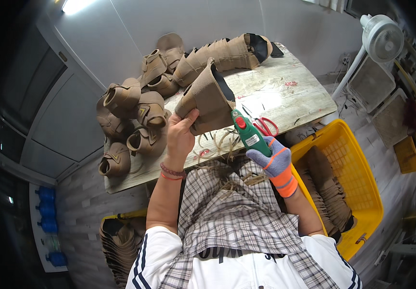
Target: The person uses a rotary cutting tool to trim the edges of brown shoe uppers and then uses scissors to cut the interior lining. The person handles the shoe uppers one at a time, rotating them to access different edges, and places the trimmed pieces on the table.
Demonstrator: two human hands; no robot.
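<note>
My left hand (180, 136) is bare and closed around a tan shoe upper (207, 98), thumb pressed on its near side, fingers wrapped behind where I cannot see them. I hold the piece up above the table (285, 103), its dark lining facing right, toward my other hand. My right hand (273, 161), in a grey glove with an orange cuff, grips a green hand tool with a red button (247, 132); my fingers are curled tight around its body, and its tip points up at the lower edge of the upper, just beside it or touching, I cannot tell which. Just beyond my right fingers lie red-handled scissors (267, 126) on the table. Past my left fingers, more tan uppers (135, 115) are heaped on the tabletop. To the right of my right wrist stands a yellow basket (362, 178) holding flat brown pieces.
</note>
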